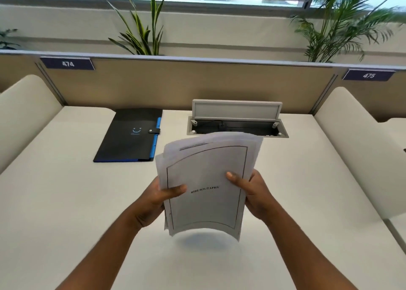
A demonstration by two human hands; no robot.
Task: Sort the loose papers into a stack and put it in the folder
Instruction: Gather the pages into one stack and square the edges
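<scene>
White printed paper sheets (206, 186), gripped upright in our left hand (153, 202) and right hand (257, 197); the closed black snap-strap folder (129, 136) lies forward-left, nearer the left hand, long axis pointing away.

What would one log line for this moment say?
phase: squaring stack | papers: held above desk | left hand, right hand: gripping sides | folder: closed
</scene>
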